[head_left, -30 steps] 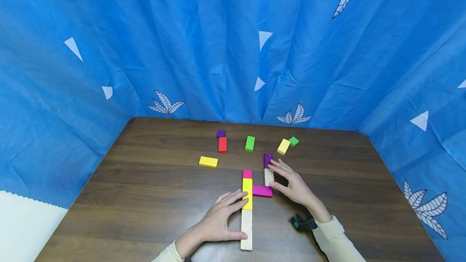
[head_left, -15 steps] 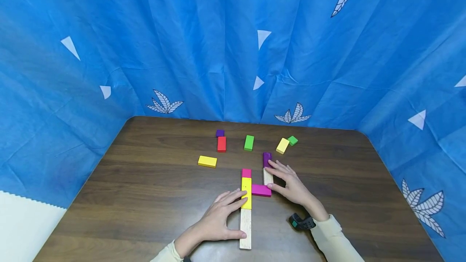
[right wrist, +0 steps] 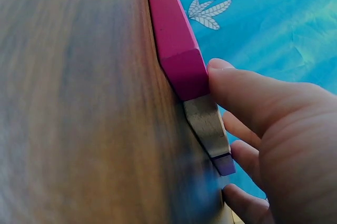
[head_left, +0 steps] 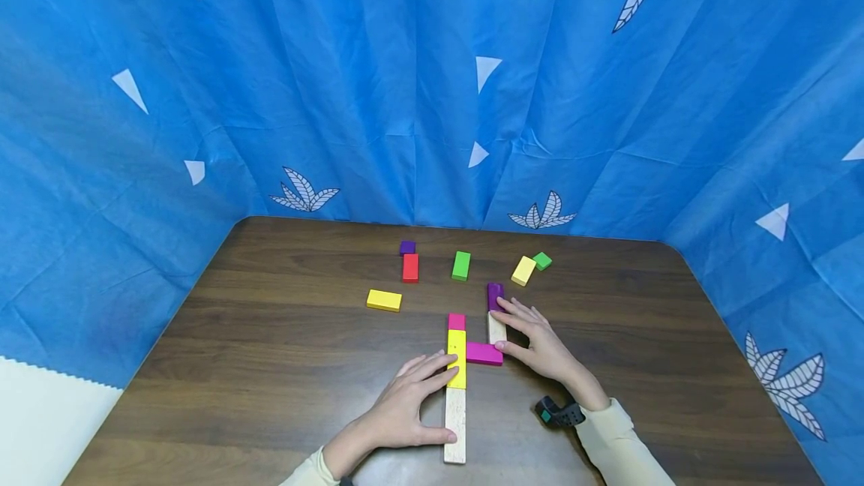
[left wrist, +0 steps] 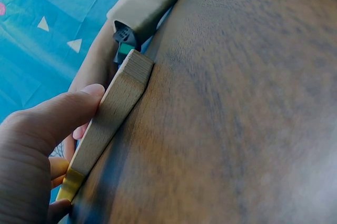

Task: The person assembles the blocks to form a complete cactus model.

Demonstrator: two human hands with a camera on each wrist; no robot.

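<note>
A row of flat-lying wooden blocks runs away from the person: a long plain block [head_left: 455, 450], a yellow block [head_left: 456, 341] and a small pink block [head_left: 457, 322]. From the yellow one a magenta block [head_left: 483, 353] extends right, meeting a short plain block [head_left: 496, 328] with a purple block [head_left: 495, 293] beyond it. My left hand [head_left: 405, 405] lies over the row, thumb touching the plain block and fingertips on the yellow. Above the right-hand branch is my right hand [head_left: 544, 345]; its thumb [right wrist: 231, 84] touches the magenta block's end, its fingers beside the short plain and purple blocks.
Farther back lie loose blocks: yellow [head_left: 384, 300], red [head_left: 410, 268], dark purple [head_left: 408, 247], green [head_left: 461, 265], pale yellow [head_left: 523, 271] and small green [head_left: 542, 261]. A blue curtain [head_left: 378, 96] hangs behind the brown table [head_left: 270, 366].
</note>
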